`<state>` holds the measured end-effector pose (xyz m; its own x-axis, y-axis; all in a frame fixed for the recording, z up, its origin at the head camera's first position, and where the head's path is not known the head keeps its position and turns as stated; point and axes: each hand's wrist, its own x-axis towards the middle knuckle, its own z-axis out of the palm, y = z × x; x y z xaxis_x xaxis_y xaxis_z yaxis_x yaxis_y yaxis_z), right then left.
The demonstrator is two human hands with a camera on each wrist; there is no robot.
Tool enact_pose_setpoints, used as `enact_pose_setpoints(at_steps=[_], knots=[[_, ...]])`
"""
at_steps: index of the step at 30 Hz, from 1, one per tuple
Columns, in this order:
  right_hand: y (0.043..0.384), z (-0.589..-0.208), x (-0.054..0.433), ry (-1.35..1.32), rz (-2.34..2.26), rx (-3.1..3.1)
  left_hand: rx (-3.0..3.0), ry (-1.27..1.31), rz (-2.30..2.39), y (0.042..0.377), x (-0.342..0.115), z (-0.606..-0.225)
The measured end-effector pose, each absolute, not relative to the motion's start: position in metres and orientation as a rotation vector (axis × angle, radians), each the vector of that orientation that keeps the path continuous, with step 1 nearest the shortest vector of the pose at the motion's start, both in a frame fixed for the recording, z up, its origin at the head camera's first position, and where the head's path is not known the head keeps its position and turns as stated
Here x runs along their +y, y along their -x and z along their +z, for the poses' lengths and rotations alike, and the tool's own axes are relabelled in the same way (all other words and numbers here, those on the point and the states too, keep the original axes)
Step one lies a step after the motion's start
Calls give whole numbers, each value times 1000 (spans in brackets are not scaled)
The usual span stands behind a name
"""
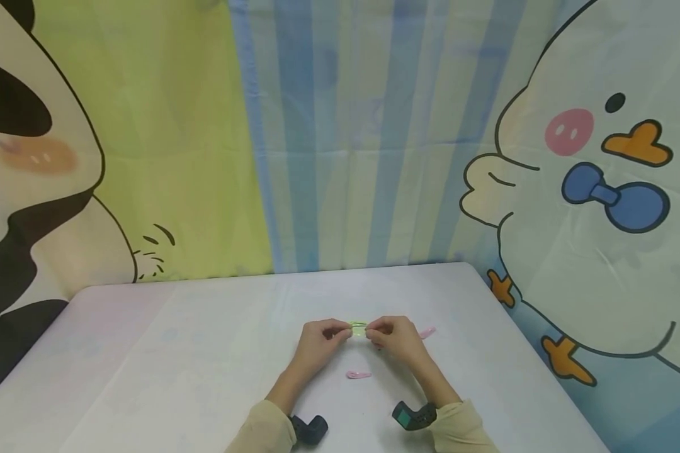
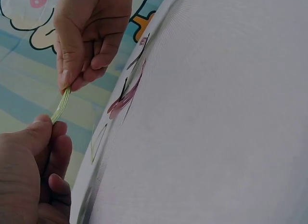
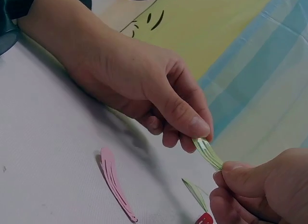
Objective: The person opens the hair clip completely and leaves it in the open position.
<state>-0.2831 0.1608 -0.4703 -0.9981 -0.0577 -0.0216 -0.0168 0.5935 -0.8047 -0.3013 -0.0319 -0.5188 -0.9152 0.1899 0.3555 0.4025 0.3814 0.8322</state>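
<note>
A light green snap hair clip (image 3: 208,154) is stretched between the two hands, held up off the table. My left hand (image 1: 317,345) pinches one end between thumb and forefinger; this same left hand (image 3: 139,84) shows in the right wrist view. My right hand (image 1: 399,341) pinches the other end, as the right hand (image 2: 91,38) in the left wrist view shows. The clip's ends are hidden under the fingertips. A pink hair clip (image 1: 358,375) lies on the table nearer to the body. Beyond the right hand lies another pink clip (image 1: 427,333), partly covered.
On the white table (image 1: 204,365), another green clip (image 3: 195,192) lies below the hands, beside a small red piece (image 3: 204,218) with pale specks. Several clips lie bunched in the left wrist view, one of them a dark pink clip (image 2: 126,101). A printed curtain (image 1: 345,138) hangs behind.
</note>
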Motion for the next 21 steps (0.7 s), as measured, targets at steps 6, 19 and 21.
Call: enact_pose_setpoints(at_steps=[6,19,21], knots=[[282,-471,158,24,-1464,2727,-2516,450,-1805,302,-34,-517],[278,-467,158,-98,-1652,2476,-2473,284,-2041,302,-32,-511],[277,-466,157,-143,-1690,2434,-2464,226,-2070,301,-28,-509]])
